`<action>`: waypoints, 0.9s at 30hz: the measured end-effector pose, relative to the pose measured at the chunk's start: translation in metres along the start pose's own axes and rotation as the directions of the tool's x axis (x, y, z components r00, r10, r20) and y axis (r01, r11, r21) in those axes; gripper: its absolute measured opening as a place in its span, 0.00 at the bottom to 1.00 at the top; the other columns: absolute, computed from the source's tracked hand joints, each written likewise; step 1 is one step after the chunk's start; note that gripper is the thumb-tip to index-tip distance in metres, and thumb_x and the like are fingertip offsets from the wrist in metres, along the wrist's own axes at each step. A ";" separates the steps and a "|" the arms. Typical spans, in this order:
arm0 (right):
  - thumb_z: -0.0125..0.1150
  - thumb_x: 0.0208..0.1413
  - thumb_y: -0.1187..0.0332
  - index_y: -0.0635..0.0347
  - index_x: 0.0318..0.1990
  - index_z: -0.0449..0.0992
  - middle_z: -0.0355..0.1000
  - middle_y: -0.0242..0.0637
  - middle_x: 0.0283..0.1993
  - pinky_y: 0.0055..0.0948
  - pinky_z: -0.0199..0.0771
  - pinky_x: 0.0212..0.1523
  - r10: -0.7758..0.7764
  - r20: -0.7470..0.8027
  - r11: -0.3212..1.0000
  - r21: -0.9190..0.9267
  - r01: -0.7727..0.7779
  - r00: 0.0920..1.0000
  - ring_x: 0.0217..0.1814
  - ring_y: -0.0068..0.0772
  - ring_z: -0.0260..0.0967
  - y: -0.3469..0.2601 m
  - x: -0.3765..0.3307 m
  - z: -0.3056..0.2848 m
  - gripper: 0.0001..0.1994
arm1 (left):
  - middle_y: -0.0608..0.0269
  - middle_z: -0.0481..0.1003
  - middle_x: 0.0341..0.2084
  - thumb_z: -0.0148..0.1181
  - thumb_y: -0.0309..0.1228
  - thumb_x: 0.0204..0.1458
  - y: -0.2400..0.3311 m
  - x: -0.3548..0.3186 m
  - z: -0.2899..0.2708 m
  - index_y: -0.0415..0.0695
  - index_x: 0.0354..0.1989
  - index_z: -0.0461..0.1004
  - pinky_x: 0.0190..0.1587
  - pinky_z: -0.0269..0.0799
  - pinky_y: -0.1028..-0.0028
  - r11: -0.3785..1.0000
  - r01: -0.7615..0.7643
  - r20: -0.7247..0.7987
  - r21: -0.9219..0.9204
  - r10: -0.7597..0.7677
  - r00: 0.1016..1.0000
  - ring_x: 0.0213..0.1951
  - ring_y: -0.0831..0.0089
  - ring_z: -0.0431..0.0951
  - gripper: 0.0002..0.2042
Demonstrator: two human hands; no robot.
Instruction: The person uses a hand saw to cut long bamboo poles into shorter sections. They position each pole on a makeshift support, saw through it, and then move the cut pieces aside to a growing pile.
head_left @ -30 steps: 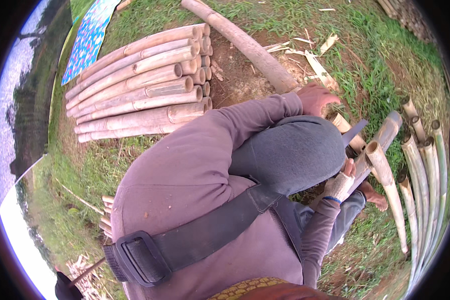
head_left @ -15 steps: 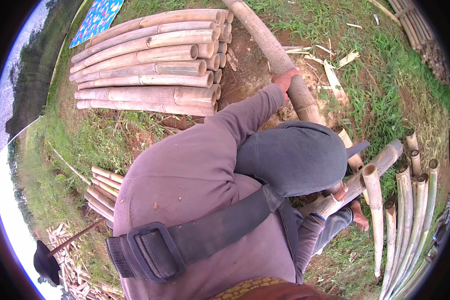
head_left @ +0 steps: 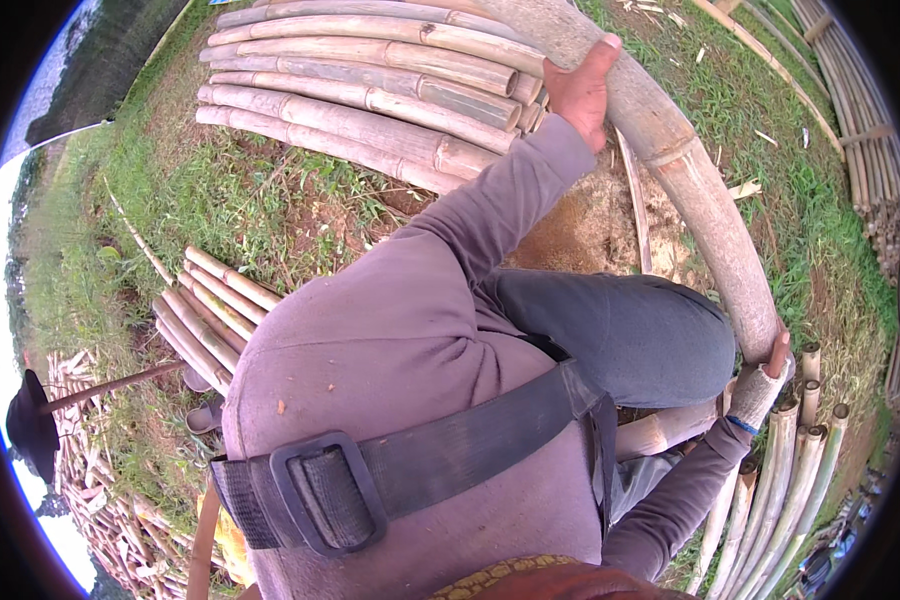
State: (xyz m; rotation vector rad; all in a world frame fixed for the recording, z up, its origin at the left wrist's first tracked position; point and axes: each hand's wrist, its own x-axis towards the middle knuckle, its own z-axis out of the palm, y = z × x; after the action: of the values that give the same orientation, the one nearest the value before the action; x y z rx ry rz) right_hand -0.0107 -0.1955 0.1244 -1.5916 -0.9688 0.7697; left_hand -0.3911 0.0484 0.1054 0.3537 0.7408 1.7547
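Note:
A thick bamboo pole (head_left: 705, 190) slants from the top middle down past my bent knee (head_left: 620, 335). My left hand (head_left: 582, 92), bare, presses its palm against the pole's near side, thumb laid over the top; the other fingers are partly hidden underneath. My right hand (head_left: 758, 392), in a pale knitted glove with bare fingertips, holds the lower end of the pole, one digit pointing up alongside it. Below my knee another thick bamboo piece (head_left: 660, 430) lies, partly covered by my leg.
A stack of cut bamboo poles (head_left: 370, 100) lies beyond my left arm. More poles (head_left: 210, 310) lie at left, near a dark hat-like object (head_left: 32, 425). Upright bamboo lengths (head_left: 805, 490) stand at lower right, and a bundle (head_left: 860, 130) lies at upper right. Wood scraps (head_left: 80, 440) litter the lower left.
The pole has come up and nearer, its lower end now beside my knee. My right hand has left the lower bamboo piece and taken that end. My left hand has moved up with the pole.

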 end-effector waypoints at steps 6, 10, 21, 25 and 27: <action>0.54 0.74 0.38 0.67 0.64 0.78 0.78 0.42 0.53 0.37 0.70 0.57 0.003 0.392 0.925 -0.349 0.146 0.920 0.53 0.35 0.72 -0.067 0.020 0.085 0.35 | 0.49 0.77 0.56 0.80 0.45 0.52 0.092 0.029 -0.119 0.37 0.69 0.62 0.51 0.85 0.56 0.994 -0.097 -0.247 0.049 0.106 0.963 0.52 0.58 0.83 0.43; 0.56 0.74 0.39 0.68 0.59 0.80 0.79 0.41 0.46 0.37 0.72 0.51 0.042 0.553 0.858 -0.447 0.253 0.832 0.46 0.35 0.72 -0.074 0.023 0.141 0.33 | 0.55 0.82 0.51 0.78 0.47 0.54 0.105 0.034 -0.192 0.41 0.65 0.73 0.43 0.86 0.62 0.988 -0.131 -0.382 0.084 0.154 0.911 0.45 0.61 0.87 0.35; 0.58 0.76 0.44 0.65 0.69 0.74 0.78 0.40 0.55 0.36 0.75 0.60 0.159 0.294 0.883 -0.470 -0.003 0.943 0.57 0.39 0.75 -0.023 0.026 0.050 0.32 | 0.34 0.73 0.68 0.77 0.72 0.39 0.218 0.178 -0.390 0.27 0.73 0.60 0.73 0.69 0.52 0.444 0.487 -0.656 0.753 0.446 0.608 0.67 0.40 0.76 0.65; 0.63 0.73 0.55 0.65 0.66 0.75 0.78 0.42 0.55 0.40 0.75 0.59 0.204 0.124 0.922 -0.359 -0.147 0.971 0.58 0.41 0.76 0.097 -0.011 -0.035 0.25 | 0.35 0.66 0.74 0.75 0.71 0.39 0.208 0.170 -0.383 0.38 0.80 0.51 0.78 0.59 0.48 0.372 0.485 -0.611 0.792 0.493 0.620 0.74 0.38 0.66 0.67; 0.65 0.69 0.61 0.64 0.66 0.75 0.77 0.48 0.58 0.44 0.75 0.61 0.134 0.015 0.914 -0.389 -0.118 0.991 0.61 0.45 0.76 0.207 -0.046 -0.105 0.24 | 0.35 0.65 0.74 0.77 0.68 0.39 0.178 0.187 -0.412 0.41 0.83 0.46 0.79 0.55 0.47 0.324 0.395 -0.510 0.860 0.513 0.690 0.76 0.36 0.63 0.69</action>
State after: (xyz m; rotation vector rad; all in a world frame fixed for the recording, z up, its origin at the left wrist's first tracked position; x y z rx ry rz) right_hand 0.1001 -0.3048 -0.0543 -2.0046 -1.1062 0.7305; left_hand -0.8235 0.0723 -0.1168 0.4473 2.4912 1.2327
